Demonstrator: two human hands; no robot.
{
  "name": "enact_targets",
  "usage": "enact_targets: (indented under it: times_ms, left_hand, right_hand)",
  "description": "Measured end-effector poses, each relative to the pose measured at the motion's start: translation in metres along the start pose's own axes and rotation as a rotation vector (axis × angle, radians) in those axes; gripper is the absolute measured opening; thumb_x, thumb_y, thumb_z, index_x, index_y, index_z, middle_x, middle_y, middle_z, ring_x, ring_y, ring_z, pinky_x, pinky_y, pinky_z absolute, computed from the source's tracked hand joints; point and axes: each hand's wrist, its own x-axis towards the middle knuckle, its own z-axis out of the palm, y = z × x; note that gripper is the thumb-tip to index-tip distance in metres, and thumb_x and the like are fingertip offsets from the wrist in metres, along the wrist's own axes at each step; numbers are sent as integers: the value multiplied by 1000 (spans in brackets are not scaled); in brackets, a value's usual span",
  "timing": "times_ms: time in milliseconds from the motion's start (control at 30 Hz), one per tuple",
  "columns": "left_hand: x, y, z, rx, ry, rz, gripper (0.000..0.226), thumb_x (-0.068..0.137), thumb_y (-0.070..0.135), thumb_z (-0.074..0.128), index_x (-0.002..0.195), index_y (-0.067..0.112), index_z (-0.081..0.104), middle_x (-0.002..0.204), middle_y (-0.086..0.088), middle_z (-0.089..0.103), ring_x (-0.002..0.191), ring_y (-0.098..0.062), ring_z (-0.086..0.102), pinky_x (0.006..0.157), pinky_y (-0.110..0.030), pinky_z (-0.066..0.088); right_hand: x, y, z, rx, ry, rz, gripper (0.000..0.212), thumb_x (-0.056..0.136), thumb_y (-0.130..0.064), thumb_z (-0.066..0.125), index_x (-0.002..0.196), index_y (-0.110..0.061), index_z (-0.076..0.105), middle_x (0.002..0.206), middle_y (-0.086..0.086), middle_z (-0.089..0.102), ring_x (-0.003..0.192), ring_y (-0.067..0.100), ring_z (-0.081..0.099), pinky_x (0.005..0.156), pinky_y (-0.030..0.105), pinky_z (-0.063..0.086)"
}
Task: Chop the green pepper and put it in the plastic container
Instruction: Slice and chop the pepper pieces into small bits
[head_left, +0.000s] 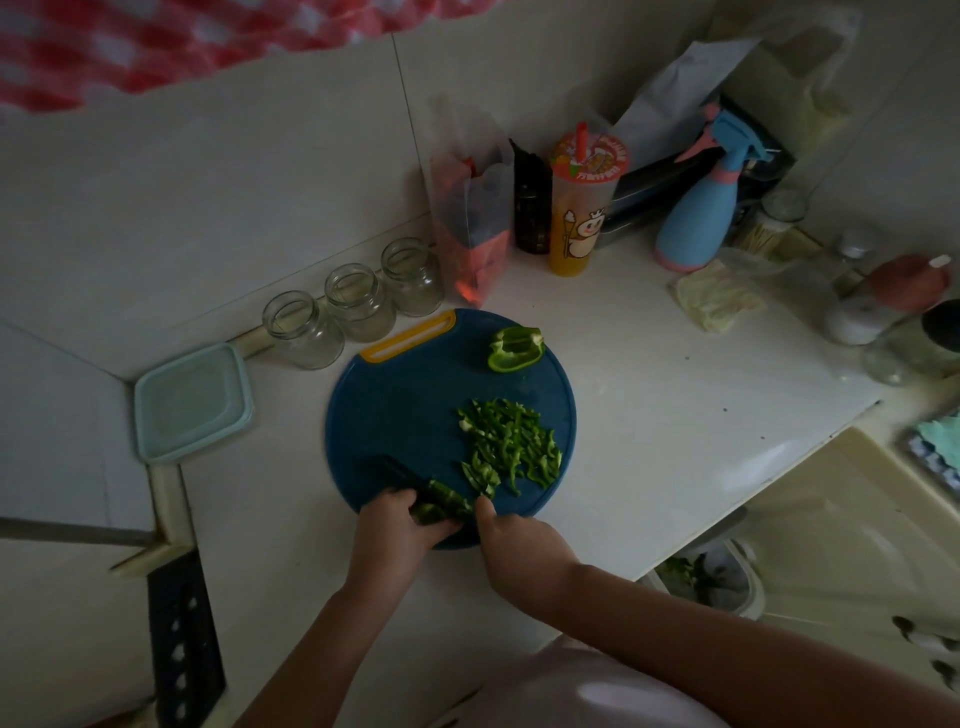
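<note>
**Current state.** The left grip (400, 525) curls around the pepper piece (439, 504) at the near edge of the cutting board (395, 405). The right grip (519, 540) folds its fingers under the palm, with the thumb extended towards the piece. The knife (402, 470) runs out from this grip across the piece, so the grip is judged closed on the handle. Cut strips (511, 447) lie heaped on the right of the board. An uncut pepper half (514, 348) rests at the far edge. The plastic container (192, 402) stands on the desk (649, 415), left of the board and apart from it.

**Hazards.**
- The left fingertips sit close to the blade. A slip on the glossy skin could bring the edge onto them.
- The cut is made at the board's near rim. Downward pressure there could tip or shift the board, or send pieces onto the desk.
- The strip heap reaches the right rim. A careless sweep could push strips off.
- Low light makes the dark blade hard to track against the dark board.

**Limits of view.**
- The knife handle and the right fingers are hidden beneath the hand.
- The blade outline merges with the board.
- It cannot be told whether the container's lid is seated or merely laid on.
- How much of the held piece remains uncut is obscured by the left grip.
</note>
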Motion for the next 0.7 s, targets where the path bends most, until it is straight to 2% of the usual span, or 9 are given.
enact_targets:
  times_ms: [100,200,300,367,500,600,700]
  left_hand:
    - [2,-4,1,6,-12,-33,39,62,27,86,54,15,49,63,1,52,55,-7,49,45,-13,29]
    - [2,-6,2,20,-12,-52,37,64,25,84,56,13,50,66,-1,52,61,-15,52,46,-16,27]
    - [0,-8,3,19,15,-39,45,65,24,82,52,19,40,64,0,46,59,-15,48,46,-17,25]
    - [0,-10,4,22,23,-27,39,66,25,81,55,15,45,68,-2,49,61,-16,49,47,-16,26]
    - [-2,-12,6,-2,34,19,26,67,24,81,79,6,67,78,-5,57,69,-16,55,50,-14,31]
    - [-7,-11,5,-40,92,31,44,64,23,85,103,9,71,87,-7,63,75,-13,56,58,-10,32]
    - [-10,-12,6,-78,123,33,58,64,19,85,117,10,65,104,-10,63,89,-17,60,75,-16,39]
  right_hand:
    - [-3,-6,0,-10,-6,6,41,89,1,36,129,-7,30,75,10,53,66,28,46,61,35,36]
    - [-3,-12,2,-11,-1,21,41,91,0,35,132,-7,29,100,17,63,79,36,59,64,36,37]
    - [3,-19,5,-6,12,41,40,93,-2,34,132,-7,30,106,17,62,92,37,63,68,38,41]
    - [8,-21,6,-5,17,50,38,94,-3,33,131,-7,30,107,16,63,93,37,63,68,38,42]
    - [13,-22,9,16,36,84,38,94,-4,33,131,-6,29,108,17,63,96,36,63,74,40,47]
    - [16,-13,10,173,71,140,34,94,-6,36,128,-3,31,107,21,62,96,37,61,68,37,41]
    - [11,3,7,322,130,144,26,99,-16,37,121,-2,35,100,24,62,89,39,61,63,34,37]
